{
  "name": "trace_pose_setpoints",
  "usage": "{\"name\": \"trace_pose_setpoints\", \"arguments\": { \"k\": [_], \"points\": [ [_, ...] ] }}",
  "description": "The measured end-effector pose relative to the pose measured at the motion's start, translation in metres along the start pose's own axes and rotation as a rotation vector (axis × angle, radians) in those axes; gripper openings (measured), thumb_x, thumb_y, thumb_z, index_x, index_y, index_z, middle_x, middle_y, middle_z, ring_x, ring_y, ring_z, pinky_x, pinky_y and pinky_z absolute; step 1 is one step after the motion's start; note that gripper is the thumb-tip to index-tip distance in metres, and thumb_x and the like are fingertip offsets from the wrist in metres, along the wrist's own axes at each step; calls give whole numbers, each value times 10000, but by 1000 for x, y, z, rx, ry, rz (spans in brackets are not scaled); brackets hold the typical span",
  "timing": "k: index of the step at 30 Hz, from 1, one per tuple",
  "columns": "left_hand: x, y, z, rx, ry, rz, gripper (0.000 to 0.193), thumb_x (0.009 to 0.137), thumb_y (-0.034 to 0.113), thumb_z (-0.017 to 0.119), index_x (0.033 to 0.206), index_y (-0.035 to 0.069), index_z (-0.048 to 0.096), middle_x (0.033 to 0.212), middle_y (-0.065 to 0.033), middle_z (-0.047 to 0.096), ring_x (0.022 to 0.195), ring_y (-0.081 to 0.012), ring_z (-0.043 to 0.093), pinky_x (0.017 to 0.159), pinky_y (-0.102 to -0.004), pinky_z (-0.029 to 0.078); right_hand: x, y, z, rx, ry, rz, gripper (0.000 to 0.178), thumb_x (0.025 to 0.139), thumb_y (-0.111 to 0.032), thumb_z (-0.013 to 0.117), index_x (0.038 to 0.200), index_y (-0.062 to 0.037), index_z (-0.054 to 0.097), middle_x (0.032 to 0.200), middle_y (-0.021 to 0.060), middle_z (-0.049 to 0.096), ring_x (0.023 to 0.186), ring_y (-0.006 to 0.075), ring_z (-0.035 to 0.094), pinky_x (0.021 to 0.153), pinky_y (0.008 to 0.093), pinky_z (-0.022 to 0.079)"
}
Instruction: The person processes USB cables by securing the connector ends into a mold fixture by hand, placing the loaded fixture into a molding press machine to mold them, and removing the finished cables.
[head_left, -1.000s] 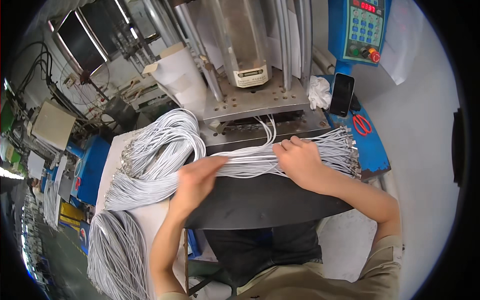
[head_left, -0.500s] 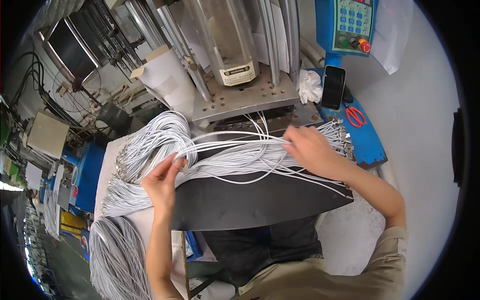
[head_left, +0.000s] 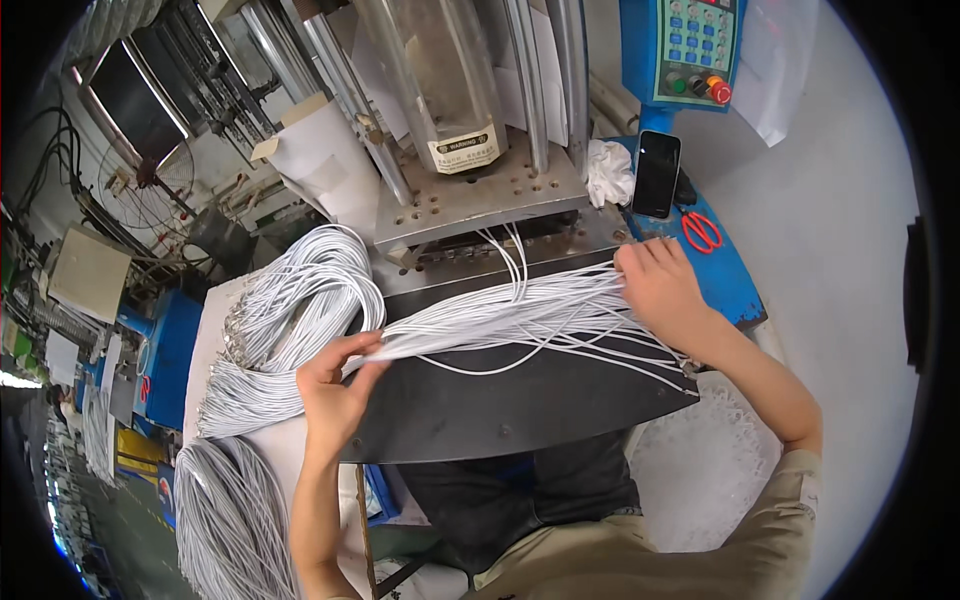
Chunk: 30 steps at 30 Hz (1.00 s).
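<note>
A long bundle of thin white cables (head_left: 500, 312) stretches across the black board in front of me. At its left end, my left hand (head_left: 338, 385) pinches the cables between thumb and fingers. My right hand (head_left: 665, 292) curls over the bundle near its right end, palm down; its fingertips are partly hidden among the strands. A few loose cables bow out below the bundle toward the board's right tip. Several cables (head_left: 515, 262) run from the bundle up under the machine's metal plate. Looped white cables (head_left: 320, 285) with metal ends lie just left of the bundle.
Behind the board stands a press with a steel plate (head_left: 480, 205) and a clear guard. A phone (head_left: 657, 175), red-handled scissors (head_left: 702, 231) and crumpled white cloth (head_left: 610, 172) are at the right, below a blue control box (head_left: 685, 50). Grey cables (head_left: 232, 510) hang at lower left.
My right hand has slid right along the cables, and my left hand has dropped slightly. Strands that arched above the bundle now lie straight along it. The view has shifted a little.
</note>
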<state>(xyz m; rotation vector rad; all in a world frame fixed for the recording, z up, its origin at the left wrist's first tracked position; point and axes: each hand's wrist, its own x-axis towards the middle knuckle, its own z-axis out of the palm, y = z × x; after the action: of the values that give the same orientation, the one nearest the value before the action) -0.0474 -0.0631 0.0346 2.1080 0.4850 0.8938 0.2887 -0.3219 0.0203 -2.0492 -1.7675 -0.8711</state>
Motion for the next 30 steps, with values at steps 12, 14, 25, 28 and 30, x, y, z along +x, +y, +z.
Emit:
{"name": "trace_pose_setpoints", "arguments": {
  "k": [12, 14, 25, 28, 30],
  "points": [
    [-10, 47, 118, -862, -659, -659, 337, 944, 176, 775, 1202, 2, 644, 886, -45, 703, 753, -128, 674, 691, -289, 565, 58, -73, -16, 303, -365, 63, 344, 844, 13, 630, 1150, -19, 475, 966, 181, 619, 963, 399, 632, 782, 452, 549],
    [-13, 38, 116, -1103, -532, -846, 266, 972, 162, 741, 1164, 4, 648, 850, -44, 683, 706, -116, 651, 632, -272, 550, 63, -77, -24, 768, -581, -109, 405, 830, 27, 636, 1197, -7, 468, 1026, 201, 637, 1001, 413, 649, 796, 462, 553],
    [-41, 18, 110, -896, -405, -752, 183, 1008, 152, 700, 1084, 4, 621, 898, -77, 695, 674, -138, 656, 616, -308, 581, 105, -26, 131, 452, -319, 222, 197, 882, -55, 583, 1039, 63, 606, 851, 291, 697, 886, 467, 708, 730, 538, 573],
    [-43, 18, 110, -880, -358, -751, 198, 1014, 171, 696, 1093, 1, 634, 881, -67, 694, 692, -144, 675, 639, -309, 599, 112, -34, 137, 235, -155, 99, 182, 884, -104, 612, 990, 44, 628, 849, 255, 703, 883, 430, 721, 749, 527, 576],
    [-42, 18, 110, -880, -340, -753, 207, 1016, 181, 694, 1097, -1, 640, 873, -62, 694, 700, -147, 685, 651, -309, 607, 94, -31, 131, 206, -142, 77, 195, 872, -111, 623, 990, 45, 626, 847, 245, 700, 860, 421, 722, 738, 517, 579]
  ]
}}
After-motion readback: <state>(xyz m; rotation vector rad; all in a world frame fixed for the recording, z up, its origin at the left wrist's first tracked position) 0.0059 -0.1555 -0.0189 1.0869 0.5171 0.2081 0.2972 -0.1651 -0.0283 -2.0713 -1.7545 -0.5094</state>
